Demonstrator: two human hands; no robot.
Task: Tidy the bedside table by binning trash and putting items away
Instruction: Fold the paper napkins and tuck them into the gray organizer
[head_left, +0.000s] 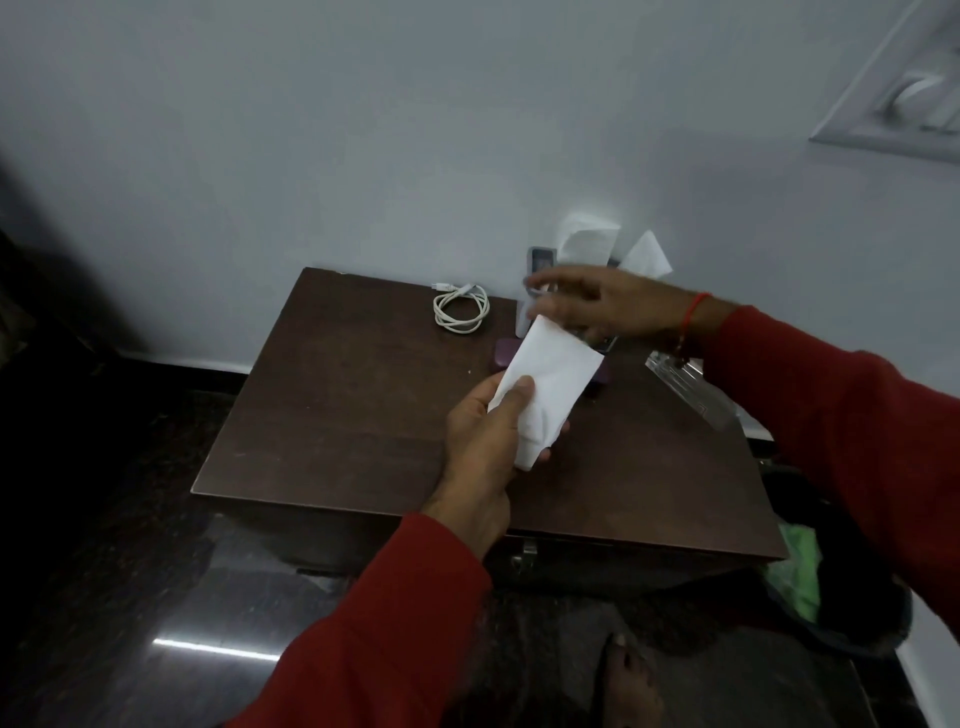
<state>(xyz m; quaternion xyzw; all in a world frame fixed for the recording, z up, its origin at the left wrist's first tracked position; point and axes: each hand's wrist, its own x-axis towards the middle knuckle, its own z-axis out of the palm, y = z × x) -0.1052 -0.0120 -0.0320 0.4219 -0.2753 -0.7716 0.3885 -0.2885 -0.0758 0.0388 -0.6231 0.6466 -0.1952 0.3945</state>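
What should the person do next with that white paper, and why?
Probably carry the paper to the bin at the table's right side and drop it. The left hand already grips it above the table, and the bin sits low beside the right sleeve. The right hand is blurred near more papers at the back, so those would likely follow.

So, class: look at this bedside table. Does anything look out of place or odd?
Yes. A clear plastic wrapper lies loose at the table's right edge, and white papers stick up crookedly against the wall. The left hand holds another white paper. The coiled cable looks tidy.
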